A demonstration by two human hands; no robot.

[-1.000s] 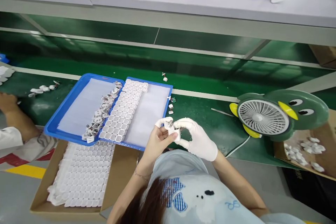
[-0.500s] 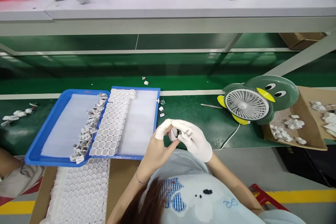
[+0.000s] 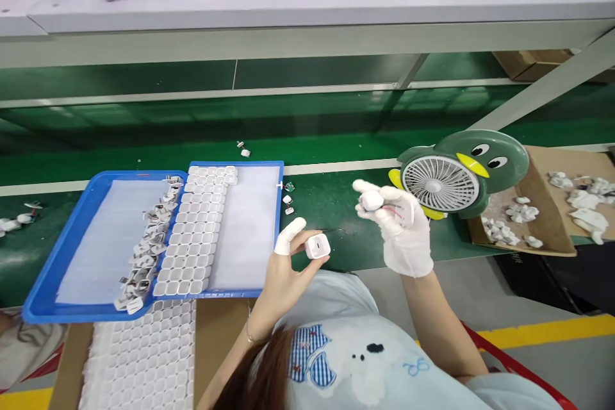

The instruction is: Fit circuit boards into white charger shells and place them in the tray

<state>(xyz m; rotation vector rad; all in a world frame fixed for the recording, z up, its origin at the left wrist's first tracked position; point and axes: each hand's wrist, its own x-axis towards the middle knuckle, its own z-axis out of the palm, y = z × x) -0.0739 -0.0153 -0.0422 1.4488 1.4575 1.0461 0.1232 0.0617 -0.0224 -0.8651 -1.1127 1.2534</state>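
Between the fingertips of my left hand [image 3: 288,262] is a white charger housing [image 3: 318,246], its face with a small dark slot turned up toward me. A white finger cot covers one finger of this hand. My right hand [image 3: 398,224], in a white glove, is raised over the bench left of the penguin fan. Its fingers are closed on a small white part [image 3: 372,200] with thin reddish wires beside it; its exact kind I cannot make out. Left of my hands, rows of white housings [image 3: 196,230] stand in a blue tray [image 3: 280,205].
Another blue tray [image 3: 57,256] holds a line of wired parts [image 3: 148,237]. Small loose parts [image 3: 288,200] lie beside the trays. A green penguin fan [image 3: 435,186] stands at right, by a cardboard box [image 3: 552,230] with white pieces. A shelf edge [image 3: 307,16] crosses above.
My hands have come apart. My right hand has moved right and up with the small white part; my left hand keeps the housing, now slot side up. The view has shifted slightly.
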